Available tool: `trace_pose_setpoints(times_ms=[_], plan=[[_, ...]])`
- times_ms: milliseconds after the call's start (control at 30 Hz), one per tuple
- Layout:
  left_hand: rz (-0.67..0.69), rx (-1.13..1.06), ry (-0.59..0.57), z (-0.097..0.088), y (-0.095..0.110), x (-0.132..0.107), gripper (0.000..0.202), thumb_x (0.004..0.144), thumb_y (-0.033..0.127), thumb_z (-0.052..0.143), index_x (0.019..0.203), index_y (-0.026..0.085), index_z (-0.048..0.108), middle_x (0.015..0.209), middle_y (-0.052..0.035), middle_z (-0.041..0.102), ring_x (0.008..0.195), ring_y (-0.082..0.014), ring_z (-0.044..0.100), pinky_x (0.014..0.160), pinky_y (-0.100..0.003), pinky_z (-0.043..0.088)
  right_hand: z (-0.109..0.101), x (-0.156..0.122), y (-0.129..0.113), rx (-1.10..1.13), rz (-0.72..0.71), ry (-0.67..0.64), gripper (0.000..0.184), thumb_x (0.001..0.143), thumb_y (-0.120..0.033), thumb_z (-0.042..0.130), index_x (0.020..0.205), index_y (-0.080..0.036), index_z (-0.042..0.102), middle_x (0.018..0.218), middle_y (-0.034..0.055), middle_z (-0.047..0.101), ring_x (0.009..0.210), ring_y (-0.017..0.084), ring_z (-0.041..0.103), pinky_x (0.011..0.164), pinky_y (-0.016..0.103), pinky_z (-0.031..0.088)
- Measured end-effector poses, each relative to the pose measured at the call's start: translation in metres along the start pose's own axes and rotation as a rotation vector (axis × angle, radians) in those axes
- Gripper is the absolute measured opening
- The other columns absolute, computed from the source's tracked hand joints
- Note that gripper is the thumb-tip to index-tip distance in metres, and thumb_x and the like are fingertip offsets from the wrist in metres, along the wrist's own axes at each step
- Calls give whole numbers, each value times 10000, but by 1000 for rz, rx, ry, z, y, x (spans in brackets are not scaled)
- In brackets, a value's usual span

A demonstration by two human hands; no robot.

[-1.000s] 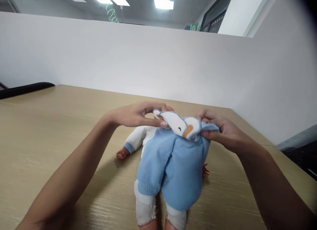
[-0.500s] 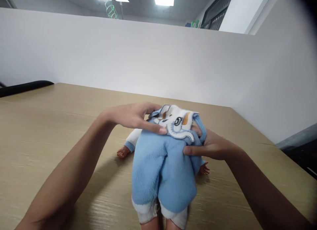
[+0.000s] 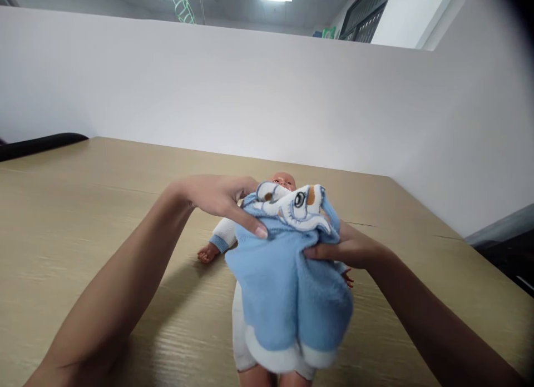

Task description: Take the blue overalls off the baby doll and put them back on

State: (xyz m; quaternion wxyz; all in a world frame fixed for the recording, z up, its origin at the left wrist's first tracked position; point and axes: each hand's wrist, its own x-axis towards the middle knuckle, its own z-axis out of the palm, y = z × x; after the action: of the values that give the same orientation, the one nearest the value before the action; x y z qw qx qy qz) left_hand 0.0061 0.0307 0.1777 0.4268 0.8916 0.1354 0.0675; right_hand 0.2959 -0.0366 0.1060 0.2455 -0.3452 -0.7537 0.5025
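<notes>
A pair of blue fleece doll overalls (image 3: 271,287), with white cuffs and an embroidered animal on its bib, hangs between my hands. My left hand (image 3: 221,201) pinches the upper left side, thumb in front and fingers behind the cloth. At the upper right, my right hand (image 3: 346,245) grips the cloth with its thumb in front; its other fingers are hidden. Behind and below the overalls lies a baby doll (image 3: 284,180) on its back, wearing white clothing with blue sleeve cuffs. The overalls cover most of its body; head, hands and legs show partly.
The wooden table (image 3: 104,220) spreads around the doll. A white partition wall (image 3: 233,92) stands along its far side and right. A black curved edge (image 3: 45,145) is at the far left, and a dark object (image 3: 509,253) sits beyond the right edge.
The overalls have lifted off the doll's legs and swung to the right. The doll's head now shows above the bib, and its white leg clothing is more exposed.
</notes>
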Motion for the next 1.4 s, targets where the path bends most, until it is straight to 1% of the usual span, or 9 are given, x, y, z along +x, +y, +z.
trace_pose_setpoints(times_ms=[100,233,467,667,800,900,1100,1267,1400], plan=[[38,-91,156,0,-1,0,260,911,344,797,1133,210,773,1094,-78,806,993,-261,765,832,-312,636,-2,-3,1,78,129,89,719,795,-630,867,1376,-243,695,1375,94,736,1296,349,679,1118,495,558],[42,-120,222,6,6,6,370,1015,381,682,1327,182,693,1254,-98,776,1139,-248,742,989,-315,605,0,-4,-8,110,197,-201,707,706,-542,953,1287,-200,743,1219,87,798,1263,352,702,1090,441,584],[25,-259,-276,8,11,9,228,796,326,914,880,157,786,876,-67,816,883,-234,778,816,-271,660,4,-9,-10,282,165,2,910,627,-512,987,1422,-213,660,1353,109,750,1334,382,664,1082,454,583],[108,-240,78,10,3,7,301,850,463,855,866,178,759,796,-54,776,883,-235,773,819,-285,660,12,-14,-16,421,159,128,753,693,-585,921,1316,-221,705,1309,96,764,1254,347,720,1066,456,582],[108,-244,162,16,13,9,347,893,515,801,875,172,752,791,-63,769,974,-271,775,915,-349,654,6,-12,-20,326,132,-223,658,695,-522,939,1210,-162,744,1140,93,807,1193,328,745,1023,416,597],[62,-233,81,15,17,9,381,815,550,861,863,183,773,791,-68,778,935,-272,780,869,-333,663,3,-9,-21,255,93,-380,546,652,-475,959,1059,-160,778,958,65,812,1136,316,754,957,382,619],[38,-319,-221,16,7,8,357,696,496,953,806,192,802,684,-67,754,685,-244,743,694,-313,663,20,-11,-25,516,55,-42,286,700,-362,881,899,-186,778,869,54,776,896,263,773,849,354,638],[-4,-485,89,45,8,-11,412,778,565,885,745,180,743,538,0,630,453,-149,581,588,-290,621,42,-22,-49,682,-49,-19,283,814,-436,741,653,-212,679,651,14,635,624,183,637,678,287,604],[-22,-532,288,88,29,-31,404,849,493,848,1087,177,763,781,-23,748,659,-163,705,735,-280,646,62,-46,-60,435,-3,125,291,748,-413,889,904,-218,739,908,51,783,892,272,767,840,363,640]])
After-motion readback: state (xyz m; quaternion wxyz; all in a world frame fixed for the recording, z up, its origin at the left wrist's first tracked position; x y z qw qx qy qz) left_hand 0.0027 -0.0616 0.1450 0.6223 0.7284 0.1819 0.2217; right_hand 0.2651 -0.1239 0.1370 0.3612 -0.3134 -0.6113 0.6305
